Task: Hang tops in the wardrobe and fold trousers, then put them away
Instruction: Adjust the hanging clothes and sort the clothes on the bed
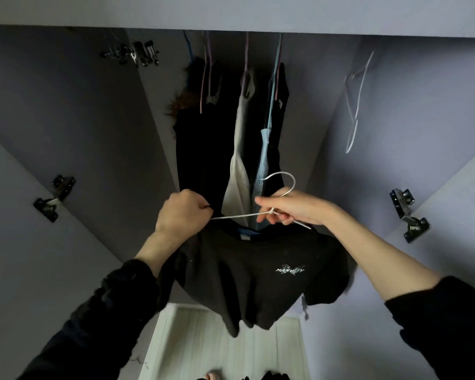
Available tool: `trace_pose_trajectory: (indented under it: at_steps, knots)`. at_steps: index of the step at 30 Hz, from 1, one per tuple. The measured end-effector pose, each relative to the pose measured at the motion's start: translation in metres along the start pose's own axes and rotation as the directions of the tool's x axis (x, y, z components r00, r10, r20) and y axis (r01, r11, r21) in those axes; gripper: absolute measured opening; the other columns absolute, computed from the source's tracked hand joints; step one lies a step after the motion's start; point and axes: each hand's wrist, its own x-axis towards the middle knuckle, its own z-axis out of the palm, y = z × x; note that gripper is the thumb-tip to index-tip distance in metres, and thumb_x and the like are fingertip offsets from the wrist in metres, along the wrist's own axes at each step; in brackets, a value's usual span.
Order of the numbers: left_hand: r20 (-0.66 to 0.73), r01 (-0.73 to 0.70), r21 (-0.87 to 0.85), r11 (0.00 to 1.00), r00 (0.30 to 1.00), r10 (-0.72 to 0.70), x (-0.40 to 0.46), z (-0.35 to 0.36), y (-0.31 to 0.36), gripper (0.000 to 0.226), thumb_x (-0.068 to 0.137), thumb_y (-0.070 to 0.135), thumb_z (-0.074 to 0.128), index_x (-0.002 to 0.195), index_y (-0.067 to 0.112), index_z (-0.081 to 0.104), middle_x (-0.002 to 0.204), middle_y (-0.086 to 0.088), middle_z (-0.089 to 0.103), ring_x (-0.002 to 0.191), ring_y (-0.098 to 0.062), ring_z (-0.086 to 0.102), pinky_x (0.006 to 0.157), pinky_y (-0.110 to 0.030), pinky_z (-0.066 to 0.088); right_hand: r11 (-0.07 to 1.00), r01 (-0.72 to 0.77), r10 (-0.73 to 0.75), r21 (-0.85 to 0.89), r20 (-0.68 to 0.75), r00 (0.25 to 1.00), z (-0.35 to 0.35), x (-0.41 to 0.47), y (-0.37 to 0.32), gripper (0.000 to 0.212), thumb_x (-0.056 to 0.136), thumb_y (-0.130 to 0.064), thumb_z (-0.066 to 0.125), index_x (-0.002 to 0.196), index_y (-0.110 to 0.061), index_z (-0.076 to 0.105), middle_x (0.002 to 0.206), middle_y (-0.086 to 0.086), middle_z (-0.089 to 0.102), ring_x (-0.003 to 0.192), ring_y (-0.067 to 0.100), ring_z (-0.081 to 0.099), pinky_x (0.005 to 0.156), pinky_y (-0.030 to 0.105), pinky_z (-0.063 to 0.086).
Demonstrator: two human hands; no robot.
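The black top (247,270) hangs half on a white hanger (242,215), in front of the open wardrobe (66,119). The left hand (183,212) is a closed fist that grips the shoulder cloth at the hanger's left end. The right hand (288,209) pinches the hanger's neck under the hook, with the other fingers loose. The right shoulder looks not well seated, so the top may slip off when lifted. The hook may also catch the hanging clothes (242,149).
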Motion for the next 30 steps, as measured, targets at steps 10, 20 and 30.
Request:
trace_pose_trajectory:
  at_steps: [10,20,30]
  knots:
    - [0.112,-0.312,0.093,0.945,0.947,0.302,0.009,-0.004,-0.005,0.036,0.090,0.045,0.054,0.121,0.029,0.061,0.121,0.010,0.055,0.117,-0.013,0.047,0.094,-0.032,0.017,0.921,0.224,-0.217,0.319,-0.056,0.974,-0.014,-0.003,-0.026,0.011,0.090,-0.010,0.060,0.091,-0.007,0.070,0.070,-0.002,0.063,0.065,0.010,0.059,0.054,0.017,0.044]
    - [-0.127,-0.375,-0.082,0.923,0.923,0.364,0.008,-0.014,0.013,0.021,0.090,0.015,0.062,0.109,0.012,0.071,0.095,-0.003,0.071,0.097,-0.020,0.062,0.084,-0.007,0.032,0.961,0.276,-0.277,-0.034,-0.170,0.946,-0.038,-0.017,-0.051,0.013,0.085,-0.023,0.067,0.096,-0.019,0.074,0.088,-0.007,0.074,0.089,0.004,0.067,0.079,0.016,0.052]
    - [-0.352,-0.258,-0.197,0.946,0.919,0.177,0.027,-0.043,0.001,0.022,0.089,0.009,0.062,0.110,0.005,0.069,0.097,-0.010,0.071,0.088,-0.014,0.062,0.068,0.007,0.032,0.917,0.008,-0.165,-0.398,-0.363,0.917,-0.075,-0.020,0.016,0.035,0.086,-0.018,0.068,0.120,-0.022,0.064,0.118,-0.001,0.065,0.113,0.014,0.057,0.104,0.031,0.039]
